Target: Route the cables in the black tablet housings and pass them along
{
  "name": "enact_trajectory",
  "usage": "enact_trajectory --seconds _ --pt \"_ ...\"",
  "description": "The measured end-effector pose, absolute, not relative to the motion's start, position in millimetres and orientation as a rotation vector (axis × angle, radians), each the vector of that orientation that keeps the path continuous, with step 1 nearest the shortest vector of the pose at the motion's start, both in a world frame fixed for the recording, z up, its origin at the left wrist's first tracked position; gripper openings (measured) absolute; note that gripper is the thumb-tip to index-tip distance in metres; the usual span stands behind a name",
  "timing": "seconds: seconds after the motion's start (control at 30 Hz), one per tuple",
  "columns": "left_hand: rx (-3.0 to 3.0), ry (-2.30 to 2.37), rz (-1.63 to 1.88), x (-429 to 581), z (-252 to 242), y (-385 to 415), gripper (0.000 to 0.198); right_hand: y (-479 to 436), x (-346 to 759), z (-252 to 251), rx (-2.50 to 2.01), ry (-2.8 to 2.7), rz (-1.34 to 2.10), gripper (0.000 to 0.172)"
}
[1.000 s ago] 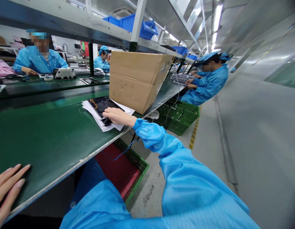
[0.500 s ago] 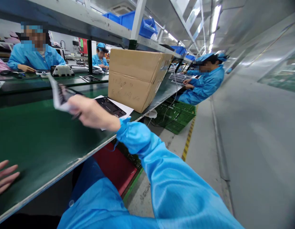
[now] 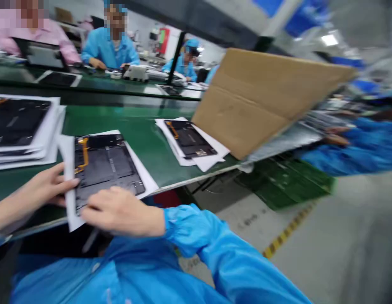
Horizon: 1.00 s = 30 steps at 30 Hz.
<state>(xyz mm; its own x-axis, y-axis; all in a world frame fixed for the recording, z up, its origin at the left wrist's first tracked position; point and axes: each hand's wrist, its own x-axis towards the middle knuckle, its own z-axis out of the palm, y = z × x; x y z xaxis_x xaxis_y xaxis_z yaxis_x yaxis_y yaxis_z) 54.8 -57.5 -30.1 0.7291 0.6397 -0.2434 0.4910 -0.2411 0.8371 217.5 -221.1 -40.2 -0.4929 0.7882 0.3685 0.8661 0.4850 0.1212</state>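
Observation:
A dark tablet back panel [image 3: 109,166] with an orange flex cable lies on a white sheet of paper [image 3: 69,169] at the front edge of the bench. My left hand [image 3: 52,185] pinches the left edge of that sheet, thumb on top and fingers beneath. Over the panel's near end is my right hand [image 3: 120,211], its fingers curled and closed. A thin greyish stick [image 3: 90,240] shows blurred below this hand; whether the hand holds it I cannot tell. Another such panel [image 3: 191,139] rests on paper farther right. On the left stands a stack of panels and paper [image 3: 21,126].
A large cardboard box [image 3: 259,101] stands at the right on the green bench [image 3: 139,120]. Green crates [image 3: 284,181] are on the floor beyond it. Co-workers in blue [image 3: 110,48] and pink [image 3: 53,36] sit across the bench; another blue sleeve [image 3: 360,147] is at the right.
My view has swung left. My right hand has come back toward me with the paper and panel, which now lie at the bench edge. My left hand, earlier open, has closed on the paper.

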Motion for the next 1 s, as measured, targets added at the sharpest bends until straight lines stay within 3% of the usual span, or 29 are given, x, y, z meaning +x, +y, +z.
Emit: enact_trajectory --seconds 0.07,0.1,0.23,0.37,0.5,0.6,0.77,1.0 --pt "1.836 0.89 0.171 52.8 -23.0 -55.9 0.097 -223.3 229.2 -43.6 -1.376 -2.365 -0.257 0.026" --pt "1.927 0.872 0.201 50.9 -20.5 -54.2 0.093 -224.8 236.1 -45.8 -1.358 -2.308 -0.17 0.025" --pt "2.562 0.852 0.554 33.4 -23.0 -59.6 0.049 -235.0 262.7 -54.6 -1.351 -2.169 -0.005 0.016" --pt "2.862 0.464 0.862 16.1 -38.6 -96.9 0.025 -242.1 274.4 -55.0 -1.362 -2.235 -0.027 0.04" --pt "3.059 0.093 0.938 16.5 -55.1 -131.5 0.026 -235.2 272.9 -50.4 -1.273 -2.308 -0.092 0.041" --pt "3.103 0.127 1.017 21.9 -63.8 -137.6 0.017 -227.7 272.6 -47.8 -1.204 -2.359 -0.097 0.039" --pt "3.027 0.107 1.047 21.7 -68.7 -129.3 0.026 -226.3 283.8 -44.7 -1.153 -2.43 -0.08 0.039" --pt "3.002 0.078 1.043 17.8 -70.9 -125.0 0.023 -226.3 293.4 -58.8 -1.077 -2.341 -0.097 0.043"
